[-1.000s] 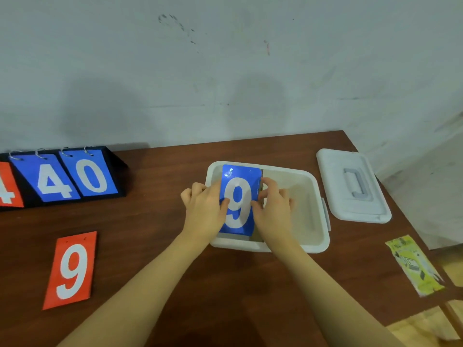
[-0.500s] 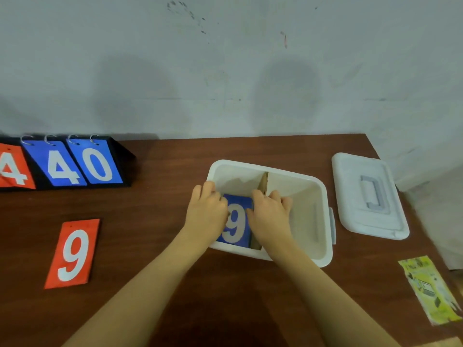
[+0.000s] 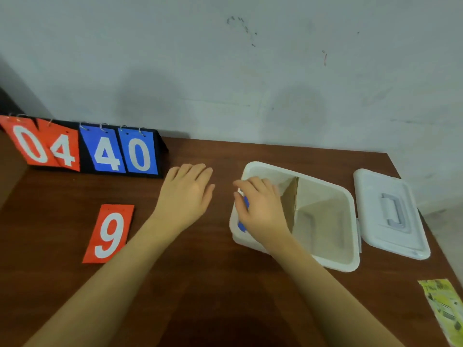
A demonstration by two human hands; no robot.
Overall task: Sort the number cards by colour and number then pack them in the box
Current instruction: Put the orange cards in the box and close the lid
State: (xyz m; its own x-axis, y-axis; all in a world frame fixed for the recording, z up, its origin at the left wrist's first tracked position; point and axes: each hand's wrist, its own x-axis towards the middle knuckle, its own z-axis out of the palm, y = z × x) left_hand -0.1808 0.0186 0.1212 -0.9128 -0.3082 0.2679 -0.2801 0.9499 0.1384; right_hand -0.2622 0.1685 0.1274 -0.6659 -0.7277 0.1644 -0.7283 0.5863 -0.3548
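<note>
Blue card (image 3: 245, 214) mostly under right hand (image 3: 260, 209)

We see a dark wooden table (image 3: 205, 291), a scuffed pale wall (image 3: 225, 71), a yellow-green printed packet (image 3: 444, 310) at our table's near right edge

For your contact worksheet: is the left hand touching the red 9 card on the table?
Apart. The head view shows the left hand open, with bare brown table between it and the red 9 card.
</note>
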